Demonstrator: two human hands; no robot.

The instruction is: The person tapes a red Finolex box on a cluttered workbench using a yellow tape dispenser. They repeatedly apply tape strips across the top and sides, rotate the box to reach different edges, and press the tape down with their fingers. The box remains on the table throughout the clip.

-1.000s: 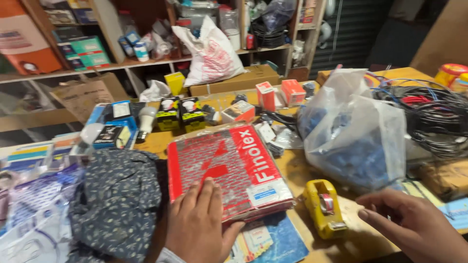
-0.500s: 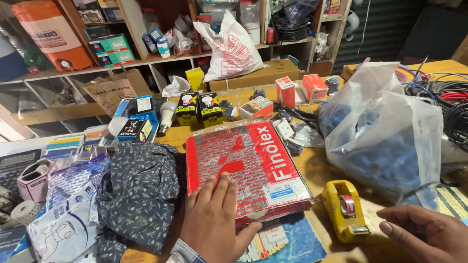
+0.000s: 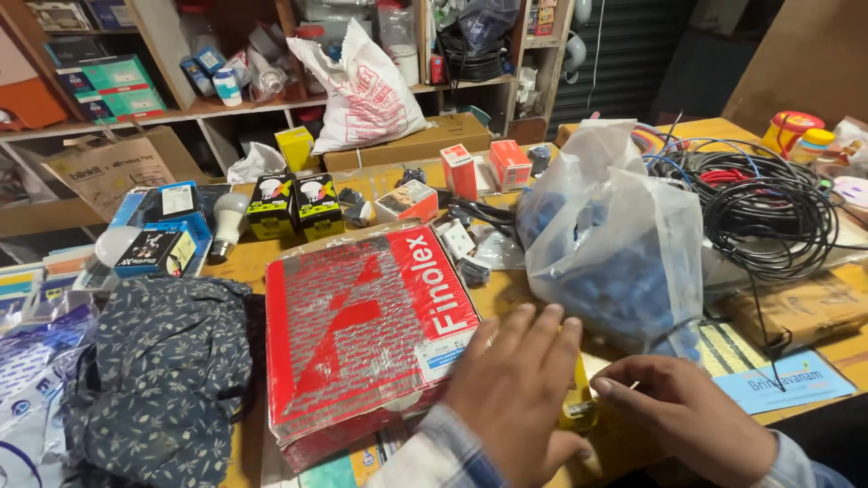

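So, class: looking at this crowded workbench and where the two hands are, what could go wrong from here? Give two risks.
1. The left hand covers the yellow tool near the table's front edge; a nudge might push it off.
2. The clear bag of blue parts bulges right beside both hands, with the right hand below it; a bump could tip it onto the tangled cables.

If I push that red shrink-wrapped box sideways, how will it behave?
The red box looks stiff and flat, so it should slide rather than tip. Its glossy wrap may be slippery under the left hand. It overhangs the table edge, so it might fall off.
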